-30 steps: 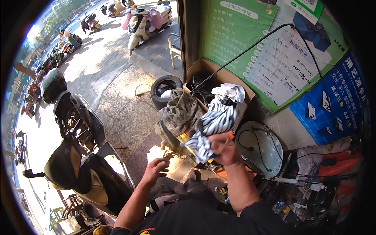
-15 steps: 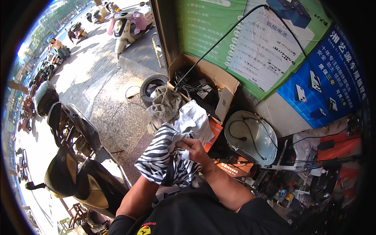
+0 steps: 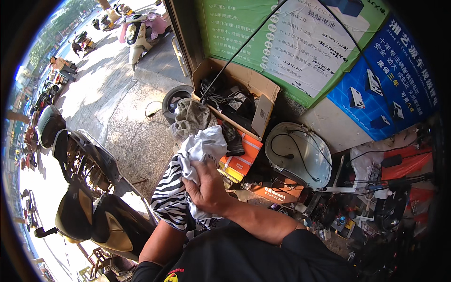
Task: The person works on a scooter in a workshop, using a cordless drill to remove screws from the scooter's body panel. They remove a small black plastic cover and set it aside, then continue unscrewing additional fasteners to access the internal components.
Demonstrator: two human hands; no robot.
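The right hand (image 3: 205,188) has its grip closed on a bunched white cloth (image 3: 209,139), in front of the person's body, thumb lying over the folds. A zebra-striped cloth (image 3: 168,193) hangs just left of it, touching it; whether the two are one piece I cannot tell. The left forearm (image 3: 162,242) runs up under the stripes, which hide the hand, so I cannot tell the state of that grip. Writing is thick on the right: a green poster (image 3: 244,51) with lines of pale print, a white sheet (image 3: 305,51) on it with darker print and black handwriting, and beside it a blue poster (image 3: 383,101) with white and yellow characters and pictures of box-shaped units. Below the green poster, a cardboard box (image 3: 260,124) shows a small square code on its flap and holds dark cords and a black device with a white label (image 3: 237,102). White print marks an orange box (image 3: 277,190) lower down. The person's black shirt (image 3: 230,256) bears red lettering and a yellow emblem (image 3: 172,278).
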